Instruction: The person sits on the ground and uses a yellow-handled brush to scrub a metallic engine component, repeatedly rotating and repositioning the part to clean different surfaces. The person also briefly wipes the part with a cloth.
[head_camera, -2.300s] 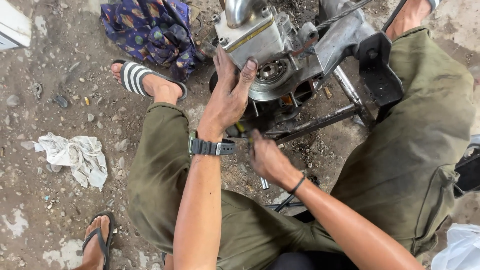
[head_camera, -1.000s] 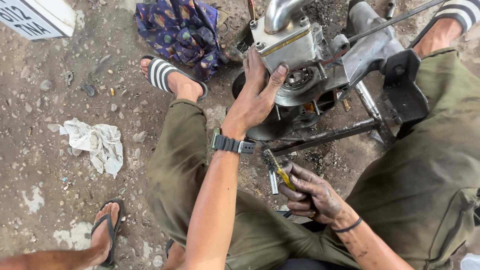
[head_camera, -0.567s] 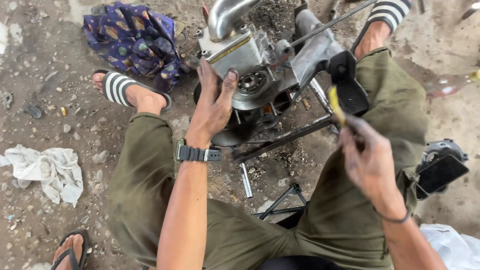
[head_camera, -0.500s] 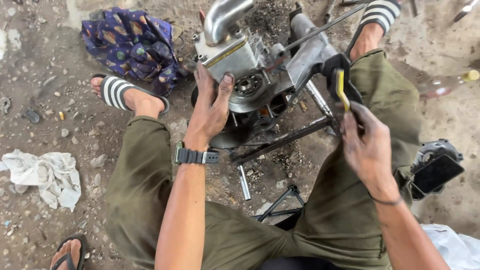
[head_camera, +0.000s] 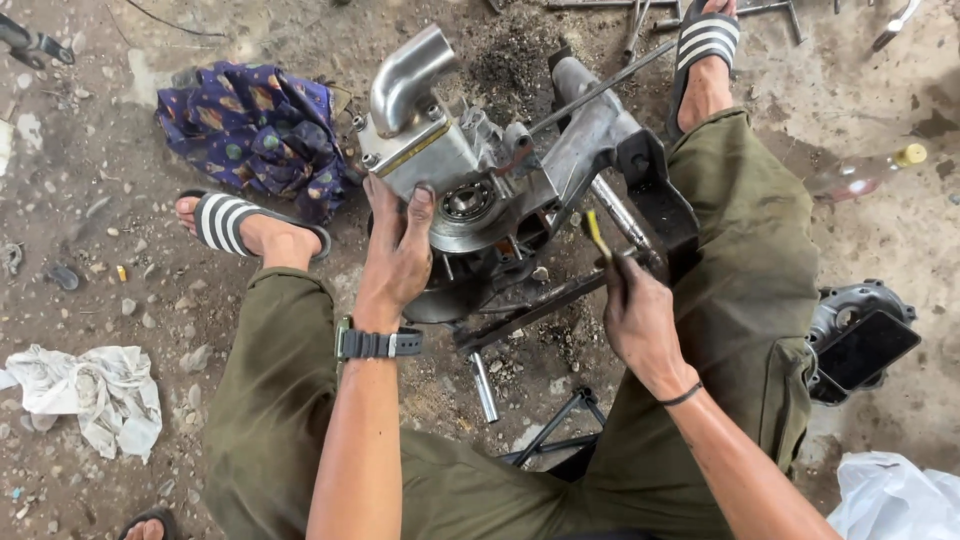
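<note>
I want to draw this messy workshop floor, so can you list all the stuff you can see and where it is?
engine block: one, silver metal with a curved pipe on top, centre, on a dark frame
yellow-handled tool: one, yellow and dark, right of the engine
patterned cloth: one, dark blue with coloured spots, upper left on the ground
crumpled rag: one, white, lower left
metal socket: one, silver, on the ground below the engine
plastic bottle: one, clear with a yellow cap, upper right
engine cover: one, grey and black, right edge
plastic bag: one, white, bottom right corner
striped sandals: two, black and white, on the person's feet
left hand: on the engine block, black watch on the wrist
right hand: holds the yellow-handled tool
</note>
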